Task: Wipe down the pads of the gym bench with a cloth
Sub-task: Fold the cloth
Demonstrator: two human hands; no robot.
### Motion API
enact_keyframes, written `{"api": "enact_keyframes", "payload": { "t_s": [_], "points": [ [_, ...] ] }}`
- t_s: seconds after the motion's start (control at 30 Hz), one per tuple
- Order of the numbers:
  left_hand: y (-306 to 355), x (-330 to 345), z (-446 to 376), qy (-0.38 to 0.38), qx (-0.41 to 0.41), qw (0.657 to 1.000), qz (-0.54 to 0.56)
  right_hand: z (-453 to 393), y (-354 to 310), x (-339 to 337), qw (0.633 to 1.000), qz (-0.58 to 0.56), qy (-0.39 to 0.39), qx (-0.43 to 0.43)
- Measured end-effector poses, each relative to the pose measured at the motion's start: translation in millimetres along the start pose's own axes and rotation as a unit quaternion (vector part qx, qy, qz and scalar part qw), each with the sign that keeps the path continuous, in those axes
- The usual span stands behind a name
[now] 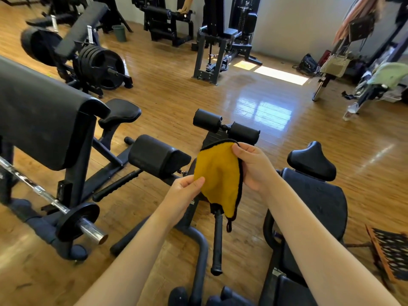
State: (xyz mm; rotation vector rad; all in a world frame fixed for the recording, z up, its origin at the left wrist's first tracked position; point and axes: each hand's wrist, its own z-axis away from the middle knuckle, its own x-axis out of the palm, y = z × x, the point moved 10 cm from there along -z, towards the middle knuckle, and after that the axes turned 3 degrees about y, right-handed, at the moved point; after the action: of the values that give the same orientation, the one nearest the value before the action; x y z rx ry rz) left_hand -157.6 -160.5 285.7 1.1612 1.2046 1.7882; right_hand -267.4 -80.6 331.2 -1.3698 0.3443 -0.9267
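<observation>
Two bare forearms reach up from the bottom edge, nearest the camera, and end in hands that share one cloth. Far to the left of the left hand (184, 193) stands a big slanted black pad (42, 115) on a dark frame, with a chrome barbell (92, 234) and its small black plate (77, 221) low beside it. Nearer that hand, just up and to its left, sits a thick black bench pad (157, 156). The left hand is closed in a pinch, thumb on top, gripping the lower left edge of the yellow cloth (218, 177), which hangs in the air between the two hands with a dark trim and a small loop dangling at its bottom corner. Below the cloth a black handle bar (217, 241) runs down toward the camera over the wooden floor (254, 100). Beyond the cloth, above both hands, two black roller pads (225, 127) sit side by side. The right hand (254, 166) is also closed, fingertips pinching the cloth's upper right edge. To the right of that hand lies a contoured black seat pad (313, 160), with a broader black pad (320, 202) below it, under the right forearm.
</observation>
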Motion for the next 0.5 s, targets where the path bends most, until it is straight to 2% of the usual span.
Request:
{"api": "enact_keyframes", "payload": {
  "t_s": [0.1,0.2,0.27,0.37,0.5],
  "points": [
    [11,-1,-3,0.043,0.011,0.999,0.006,0,19,-21,0.995,-0.056,0.051,0.058],
    [19,-5,-5,0.08,0.017,0.996,-0.019,13,68,-15,0.982,-0.085,-0.017,0.168],
    [19,-4,-4,0.079,0.004,0.997,-0.017,27,92,-7,0.975,-0.076,-0.065,0.2],
    [13,-9,-3,0.056,-0.022,0.997,-0.05,25,89,-11,0.988,-0.059,-0.051,0.133],
    [-24,-16,0,0.018,-0.132,0.987,-0.087,19,68,-31,0.996,-0.054,0.051,0.048]
  ]
}}
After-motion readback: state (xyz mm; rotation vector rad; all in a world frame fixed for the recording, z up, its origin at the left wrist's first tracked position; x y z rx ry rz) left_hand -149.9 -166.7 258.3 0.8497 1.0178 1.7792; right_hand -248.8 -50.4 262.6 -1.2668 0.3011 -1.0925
